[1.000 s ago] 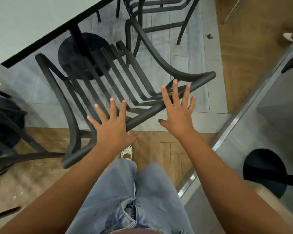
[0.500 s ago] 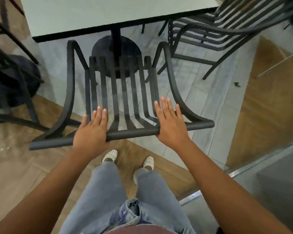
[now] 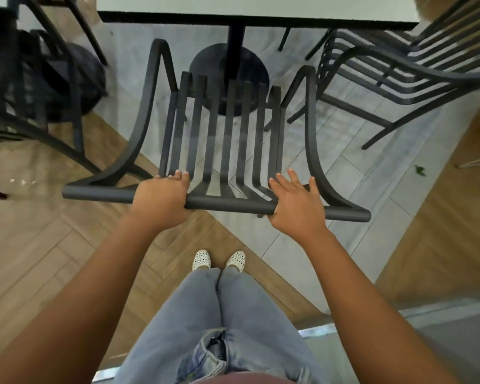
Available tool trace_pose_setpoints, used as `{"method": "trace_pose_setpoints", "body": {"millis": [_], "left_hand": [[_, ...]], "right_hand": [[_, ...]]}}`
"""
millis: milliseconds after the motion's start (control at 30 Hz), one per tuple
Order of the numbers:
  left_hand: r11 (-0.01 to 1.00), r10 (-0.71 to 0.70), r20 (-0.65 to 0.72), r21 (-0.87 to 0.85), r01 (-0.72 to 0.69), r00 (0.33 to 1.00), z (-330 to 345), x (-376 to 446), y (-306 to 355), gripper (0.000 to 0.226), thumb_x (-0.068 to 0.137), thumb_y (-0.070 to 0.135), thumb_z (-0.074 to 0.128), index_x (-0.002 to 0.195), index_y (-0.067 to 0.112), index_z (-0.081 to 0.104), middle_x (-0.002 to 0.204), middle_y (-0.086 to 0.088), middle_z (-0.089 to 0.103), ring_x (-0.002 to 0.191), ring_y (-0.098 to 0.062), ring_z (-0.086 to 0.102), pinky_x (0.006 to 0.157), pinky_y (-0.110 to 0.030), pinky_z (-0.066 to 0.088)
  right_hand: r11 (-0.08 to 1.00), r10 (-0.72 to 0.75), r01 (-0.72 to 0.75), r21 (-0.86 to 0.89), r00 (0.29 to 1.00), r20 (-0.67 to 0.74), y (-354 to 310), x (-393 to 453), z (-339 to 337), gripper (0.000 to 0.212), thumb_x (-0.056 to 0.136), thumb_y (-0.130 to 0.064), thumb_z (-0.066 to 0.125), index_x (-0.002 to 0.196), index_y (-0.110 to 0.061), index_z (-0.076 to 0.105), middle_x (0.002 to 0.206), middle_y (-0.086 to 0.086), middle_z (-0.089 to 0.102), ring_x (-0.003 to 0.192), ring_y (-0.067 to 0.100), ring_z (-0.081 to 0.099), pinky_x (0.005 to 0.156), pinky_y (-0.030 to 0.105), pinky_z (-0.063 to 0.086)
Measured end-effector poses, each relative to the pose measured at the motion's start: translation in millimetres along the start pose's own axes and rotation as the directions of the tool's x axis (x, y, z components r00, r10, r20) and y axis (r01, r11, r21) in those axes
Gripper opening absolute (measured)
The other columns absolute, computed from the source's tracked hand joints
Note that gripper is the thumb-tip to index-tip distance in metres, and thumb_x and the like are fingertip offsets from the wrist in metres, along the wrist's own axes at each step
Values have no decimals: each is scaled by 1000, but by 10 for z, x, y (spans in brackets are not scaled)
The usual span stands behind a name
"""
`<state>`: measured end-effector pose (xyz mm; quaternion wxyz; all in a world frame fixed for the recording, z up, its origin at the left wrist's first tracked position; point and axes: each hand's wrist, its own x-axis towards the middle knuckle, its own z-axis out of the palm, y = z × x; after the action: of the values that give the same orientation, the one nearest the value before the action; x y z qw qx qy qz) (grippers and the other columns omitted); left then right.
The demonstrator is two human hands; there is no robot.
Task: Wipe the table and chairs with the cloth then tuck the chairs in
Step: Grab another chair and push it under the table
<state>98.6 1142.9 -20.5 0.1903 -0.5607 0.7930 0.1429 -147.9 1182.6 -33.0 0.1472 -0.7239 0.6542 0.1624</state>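
A black slatted metal chair (image 3: 229, 139) stands in front of me, facing the pale table (image 3: 233, 4) with its black edge. The chair's front sits just short of the table edge, over the round pedestal base (image 3: 205, 62). My left hand (image 3: 161, 200) grips the chair's top back rail, fingers curled over it. My right hand (image 3: 295, 203) rests on the same rail further right, fingers stretched forward over the slats. No cloth is in view.
A second black chair (image 3: 399, 67) stands at an angle to the right of the table. More dark chairs (image 3: 39, 87) crowd the left. A small green scrap (image 3: 419, 170) lies on the tile floor. A metal floor strip (image 3: 441, 311) runs at lower right.
The chair has swung round to face the table squarely and sits closer to it. Both hands came down onto the back rail, and my left fingers have curled over it.
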Motion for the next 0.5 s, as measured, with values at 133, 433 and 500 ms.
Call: {"method": "trace_pose_setpoints", "body": {"millis": [133, 433, 500], "left_hand": [[999, -35, -10, -4, 35, 999, 45, 2, 289, 69, 90, 46, 50, 146, 16, 23, 148, -2, 35, 117, -21, 53, 88, -34, 47], [996, 3, -29, -86, -5, 1000, -56, 225, 903, 39, 88, 49, 48, 118, 24, 48, 88, 3, 57, 74, -14, 52, 64, -27, 46], [996, -6, -9, -88, 5, 1000, -110, 319, 974, 40, 88, 51, 48, 119, 26, 50, 79, 5, 53, 69, -12, 52, 61, -26, 46]], "right_hand": [[999, -33, 34, 13, 999, -24, 285, -39, 17, 64, 87, -33, 56, 146, -23, 32, 151, -6, 33, 146, 14, 11, 116, 48, 5], [998, -47, 51, -45, 996, 79, 995, 75, -129, 65, 87, -36, 56, 146, -25, 31, 149, -7, 37, 145, 16, 14, 116, 51, 13], [998, -59, 63, -29, 993, 98, 1111, 145, -184, 64, 87, -35, 56, 145, -24, 32, 148, -6, 39, 145, 17, 15, 115, 51, 16]]}}
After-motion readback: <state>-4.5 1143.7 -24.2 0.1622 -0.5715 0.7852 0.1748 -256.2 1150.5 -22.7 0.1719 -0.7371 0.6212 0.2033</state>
